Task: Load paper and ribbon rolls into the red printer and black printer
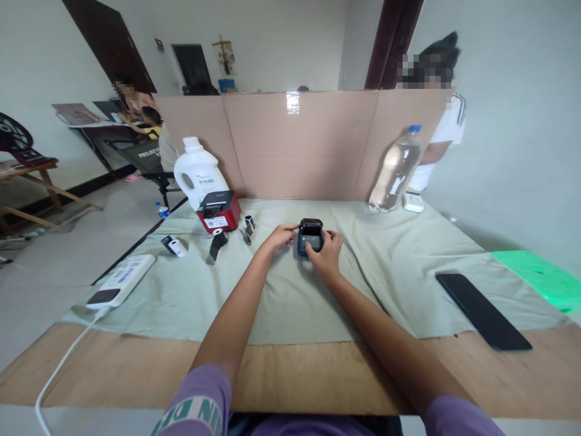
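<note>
Cardboard screening (299, 142) stands along the far edge of the table (318, 375), which is spread with a pale green cloth (281, 297); the small dark printer (310, 236) at the cloth's middle serves as the landmark. Far to the left of the small dark printer, at the cloth's near-left corner, lies a white power bank (121, 280) with a cable trailing off the table. Left of it and a little farther back stand a white jug (198, 171) and a red label printer (218, 211), with a few small rolls and clips (218, 242) between them and the landmark.

Both hands meet on the small dark printer. The left hand (280, 237) touches its left side, fingers (290, 229) curled against the lid edge. The right hand (327, 249) lies on its right side and near edge, fingers pressed on the body. Neither hand closes fully round it; each is bent onto a side, so it sits held between them, resting on the cloth. Its raised lid faces away from the person, its front panel toward them. Both hands are equally close.

Right of the landmark and farther back stands a clear water bottle (396, 171); nearer and well to the right lies a black phone (482, 310). Other people sit and stand beyond the screening.
</note>
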### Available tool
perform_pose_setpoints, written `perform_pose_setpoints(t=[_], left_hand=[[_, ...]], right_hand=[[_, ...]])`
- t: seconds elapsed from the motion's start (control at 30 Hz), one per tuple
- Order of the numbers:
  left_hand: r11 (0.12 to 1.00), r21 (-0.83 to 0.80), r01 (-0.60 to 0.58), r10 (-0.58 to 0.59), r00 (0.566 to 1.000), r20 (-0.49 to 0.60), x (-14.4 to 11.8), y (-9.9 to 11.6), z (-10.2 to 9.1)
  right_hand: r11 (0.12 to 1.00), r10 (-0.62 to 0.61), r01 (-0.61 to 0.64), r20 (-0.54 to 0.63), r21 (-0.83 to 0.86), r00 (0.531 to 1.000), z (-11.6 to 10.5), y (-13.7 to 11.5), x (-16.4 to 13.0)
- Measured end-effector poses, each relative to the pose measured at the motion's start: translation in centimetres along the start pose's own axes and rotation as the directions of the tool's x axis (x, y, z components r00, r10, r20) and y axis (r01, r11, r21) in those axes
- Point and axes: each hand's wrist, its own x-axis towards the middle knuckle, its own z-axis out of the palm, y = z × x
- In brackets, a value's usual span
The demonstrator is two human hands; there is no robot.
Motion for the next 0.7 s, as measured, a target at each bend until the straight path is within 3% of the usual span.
perform_pose_setpoints(t=[0.7], left_hand=[[0.997,-0.059,-0.052,0.053,0.999,0.0,-0.44,0.22,0.19]], right_hand=[[0.933,0.003,-0.015,0.032,0.358,0.999,0.01,0.9,0.82]])
